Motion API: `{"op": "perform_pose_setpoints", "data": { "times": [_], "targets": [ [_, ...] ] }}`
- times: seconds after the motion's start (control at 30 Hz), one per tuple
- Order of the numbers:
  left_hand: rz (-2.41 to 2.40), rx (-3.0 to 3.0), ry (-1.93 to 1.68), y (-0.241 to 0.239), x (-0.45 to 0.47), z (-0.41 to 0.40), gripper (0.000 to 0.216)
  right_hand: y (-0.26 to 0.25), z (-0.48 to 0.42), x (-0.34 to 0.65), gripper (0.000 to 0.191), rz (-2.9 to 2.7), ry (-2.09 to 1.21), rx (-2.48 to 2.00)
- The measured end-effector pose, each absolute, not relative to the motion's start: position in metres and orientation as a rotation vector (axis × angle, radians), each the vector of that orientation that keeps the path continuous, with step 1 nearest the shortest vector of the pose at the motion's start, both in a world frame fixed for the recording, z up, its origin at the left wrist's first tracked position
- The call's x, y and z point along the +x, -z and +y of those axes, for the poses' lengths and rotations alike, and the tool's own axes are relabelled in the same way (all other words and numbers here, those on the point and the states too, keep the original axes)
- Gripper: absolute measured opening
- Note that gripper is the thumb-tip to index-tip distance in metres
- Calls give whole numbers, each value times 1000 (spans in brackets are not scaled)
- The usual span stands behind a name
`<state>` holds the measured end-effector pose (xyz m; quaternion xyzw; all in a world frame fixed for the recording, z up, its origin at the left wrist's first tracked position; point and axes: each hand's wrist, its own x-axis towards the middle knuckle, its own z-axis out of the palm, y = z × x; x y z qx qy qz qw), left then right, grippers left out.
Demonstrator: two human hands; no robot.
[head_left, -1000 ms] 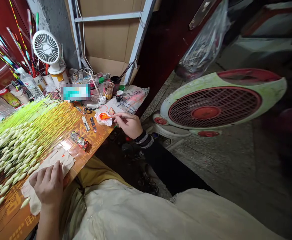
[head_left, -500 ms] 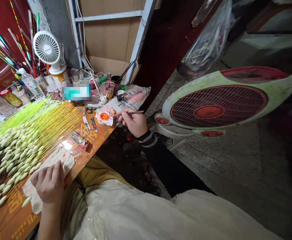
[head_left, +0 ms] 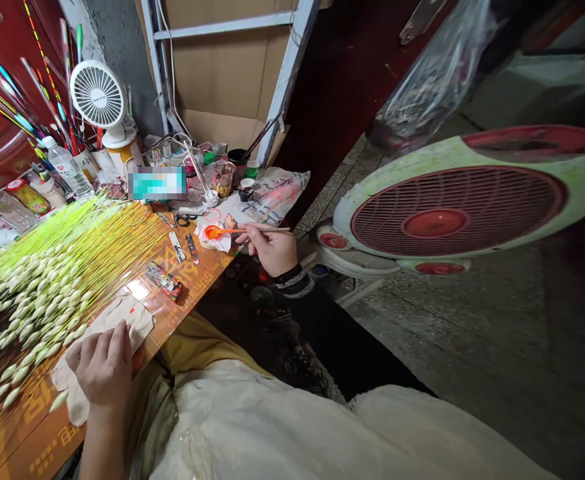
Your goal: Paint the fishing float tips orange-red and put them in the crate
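My right hand [head_left: 275,250] is closed round the thin handle of a paintbrush [head_left: 267,230]. The brush's orange end dips into a small dish of orange paint [head_left: 212,232], which sits on white crumpled paper at the table edge. My left hand [head_left: 105,367] rests on a pale cloth [head_left: 129,319], its fingers curled together. What lies under those fingers is hidden. A small orange-red mark shows on the cloth ahead of the fingertips. Just left of this hand, one pale float body [head_left: 59,401] lies at the cloth's edge. Many fishing floats [head_left: 42,293] with yellow-green stems cover the table's left side.
Behind the floats stand a small white fan [head_left: 98,93], a water bottle [head_left: 67,167] and a lidded jar [head_left: 28,195]. Scissors [head_left: 182,219] and a paint-stained block [head_left: 165,280] lie on the orange tabletop [head_left: 192,277]. A large floor fan [head_left: 452,213] stands to the right.
The whole view has shifted slightly, moving things to the right. The paintbrush stays in my right hand at the orange paint. My left hand stays on the cloth.
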<state>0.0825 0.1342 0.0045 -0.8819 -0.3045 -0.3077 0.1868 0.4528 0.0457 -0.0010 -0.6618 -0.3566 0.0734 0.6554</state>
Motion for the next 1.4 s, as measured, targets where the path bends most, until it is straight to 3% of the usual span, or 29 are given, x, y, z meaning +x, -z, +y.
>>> {"op": "perform_pose_setpoints", "data": {
  "times": [0.77, 1.0, 1.13, 1.4],
  "targets": [
    [-871, -2485, 875, 2, 79, 137, 23, 3, 34, 452, 33, -868, -155, -1478],
    [-923, -2473, 837, -4, 82, 131, 20, 20, 21, 427, 27, -769, -153, -1309],
    [-950, -2480, 794, -4, 81, 129, 18, 39, 16, 393, 23, -1005, -87, -1265],
    [-970, -2478, 791, -5, 80, 128, 20, 72, 29, 355, 39, -1272, 142, -1095]
  ]
}}
